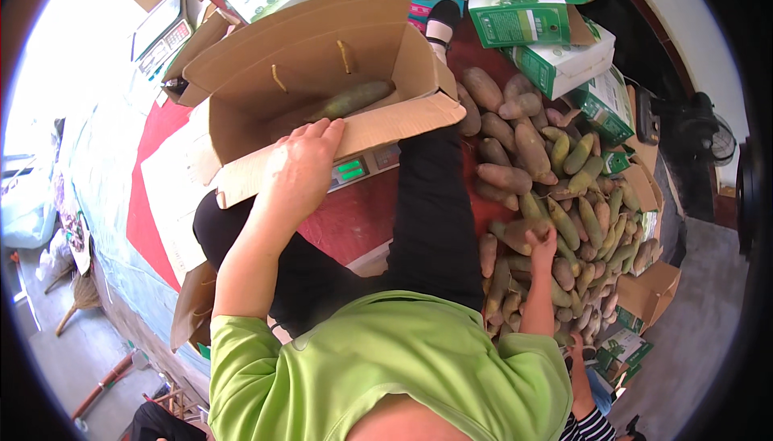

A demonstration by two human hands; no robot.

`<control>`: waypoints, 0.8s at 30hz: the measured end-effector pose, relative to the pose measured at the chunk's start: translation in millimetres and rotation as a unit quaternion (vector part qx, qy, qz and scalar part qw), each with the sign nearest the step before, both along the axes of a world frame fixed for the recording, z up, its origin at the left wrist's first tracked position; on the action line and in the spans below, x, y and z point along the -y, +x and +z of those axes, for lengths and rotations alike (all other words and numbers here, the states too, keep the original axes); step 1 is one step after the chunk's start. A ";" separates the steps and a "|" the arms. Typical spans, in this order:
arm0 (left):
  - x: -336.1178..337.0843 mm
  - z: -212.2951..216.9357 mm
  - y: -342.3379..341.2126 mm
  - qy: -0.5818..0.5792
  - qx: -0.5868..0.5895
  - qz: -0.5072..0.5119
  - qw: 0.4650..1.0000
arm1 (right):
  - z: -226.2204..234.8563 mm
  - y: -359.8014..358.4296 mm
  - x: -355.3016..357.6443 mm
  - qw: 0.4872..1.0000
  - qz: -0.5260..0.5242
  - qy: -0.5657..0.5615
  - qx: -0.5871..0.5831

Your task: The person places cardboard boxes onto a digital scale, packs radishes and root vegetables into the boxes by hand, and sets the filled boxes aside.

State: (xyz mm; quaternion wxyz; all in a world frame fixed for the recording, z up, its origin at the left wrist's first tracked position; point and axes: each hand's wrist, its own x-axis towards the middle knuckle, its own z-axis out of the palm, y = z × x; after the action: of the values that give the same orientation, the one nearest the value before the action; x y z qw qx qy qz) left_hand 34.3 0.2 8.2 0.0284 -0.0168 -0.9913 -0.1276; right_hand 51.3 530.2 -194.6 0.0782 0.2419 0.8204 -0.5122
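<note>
The grip of your left hand (304, 155) lies over the pale brown front flap (394, 128) of an open brown cardboard carton (306, 46), fingers laid across the flap's upper edge; whether they pinch it or only rest there, I cannot tell. The grip of your right hand (543, 240) has its fingers bent against the end of a thick, brown-green elongated vegetable (510, 235); whether they have closed on it, I cannot tell either. Taking the rest from your left, there is a straw broom (83, 290) on the grey floor, then a white scale with a keypad (163, 37). Inside the carton before you lies one long greenish vegetable (360, 99), and just below the flap shows a lit green display (350, 169), above a flat red surface (342, 227). To your right spreads a heap of brown and green vegetables (586, 217), with green-and-white printed boxes (523, 22) beyond it and a black fan (717, 139) further right.
</note>
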 end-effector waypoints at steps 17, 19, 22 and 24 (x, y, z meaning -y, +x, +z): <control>0.8 9.9 -3.4 -0.008 0.052 0.012 0.999 | 246.0 -201.6 340.6 0.829 0.474 -0.112 -0.276; 0.3 11.9 -3.4 0.007 0.093 0.026 0.995 | 224.7 -203.2 378.5 0.792 0.539 -0.043 -0.284; 2.9 6.7 -1.5 0.015 0.062 0.016 0.998 | 191.8 -192.4 424.6 0.751 0.591 0.039 -0.291; 4.2 2.0 -1.6 0.005 0.027 0.001 1.000 | 191.1 -181.1 444.8 0.713 0.650 0.114 -0.236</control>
State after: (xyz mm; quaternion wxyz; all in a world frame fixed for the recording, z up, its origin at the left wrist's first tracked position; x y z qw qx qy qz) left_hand 32.7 -3.9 10.2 0.0014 -0.0123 -0.9911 -0.1327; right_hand -129.8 85.4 -3.5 0.1674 -0.4733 0.8190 -0.2777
